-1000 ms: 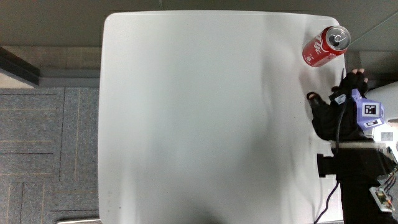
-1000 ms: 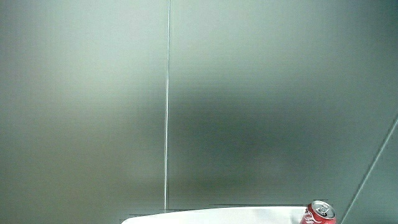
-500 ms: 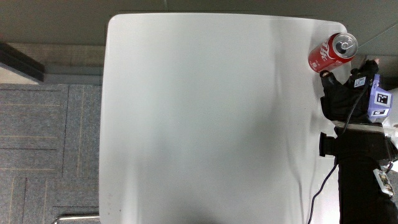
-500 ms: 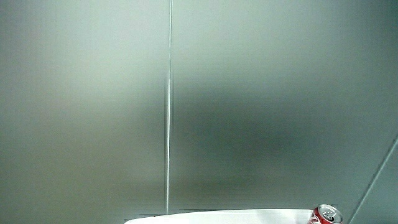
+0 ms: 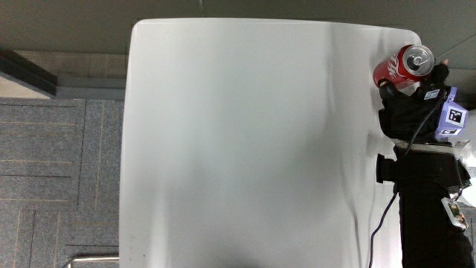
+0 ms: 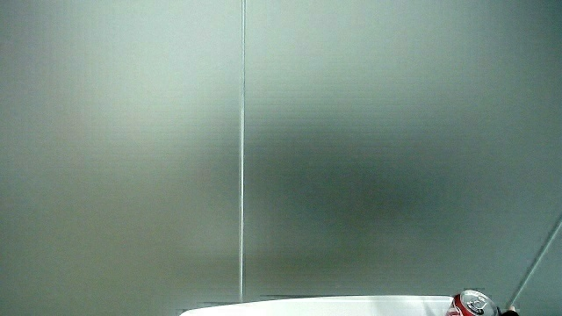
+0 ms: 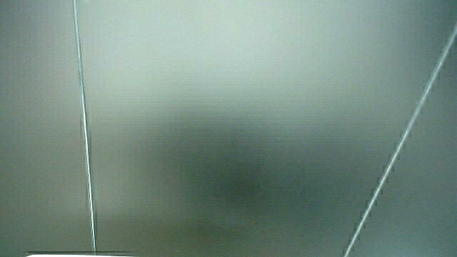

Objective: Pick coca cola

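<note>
A red Coca-Cola can [image 5: 402, 66] stands upright at the corner of the white table [image 5: 245, 141], farthest from the person. The gloved hand [image 5: 410, 112] is right beside the can on the person's side, at the table's edge. Its thumb [image 5: 385, 86] and fingers [image 5: 442, 71] are curled around the can's sides, and the can still rests on the table. A patterned cube [image 5: 452, 119] sits on the back of the hand. In a side view the can's top [image 6: 472, 305] shows just above the table's rim [image 6: 334, 307].
Both side views show mostly a pale wall with thin seams. A sliver of the table [image 7: 64, 254] shows in a side view. Grey carpet tiles [image 5: 59, 179] lie beside the table. A cable [image 5: 381, 223] hangs by the forearm.
The hand has moved away from the person along the table's edge up to the can, and its thumb and fingers have closed around it. The can has not moved.
</note>
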### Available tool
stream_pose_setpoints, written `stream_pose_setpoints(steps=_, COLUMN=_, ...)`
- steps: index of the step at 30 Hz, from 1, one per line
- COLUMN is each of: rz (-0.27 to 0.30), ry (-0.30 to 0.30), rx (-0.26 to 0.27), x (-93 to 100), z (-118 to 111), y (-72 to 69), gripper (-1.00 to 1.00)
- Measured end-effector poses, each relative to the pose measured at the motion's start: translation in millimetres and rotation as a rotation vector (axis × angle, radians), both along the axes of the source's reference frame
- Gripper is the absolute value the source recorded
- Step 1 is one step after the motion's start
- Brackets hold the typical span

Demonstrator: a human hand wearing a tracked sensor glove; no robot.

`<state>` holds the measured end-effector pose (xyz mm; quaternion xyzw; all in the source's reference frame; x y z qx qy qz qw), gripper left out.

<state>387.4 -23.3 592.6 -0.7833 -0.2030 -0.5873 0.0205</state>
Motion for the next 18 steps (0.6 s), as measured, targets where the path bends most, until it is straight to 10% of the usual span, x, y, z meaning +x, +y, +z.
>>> stream_pose_setpoints(steps=7, rz=0.064, ry=-0.010, rx=0.031, x=2.3, z=-0.6, y=6.9, gripper=0.91)
stream_pose_setpoints(steps=18, rz=0.010, ry=-0.046, rx=0.122, x=-4.2, z=-2.9, y=4.9, gripper=1.00)
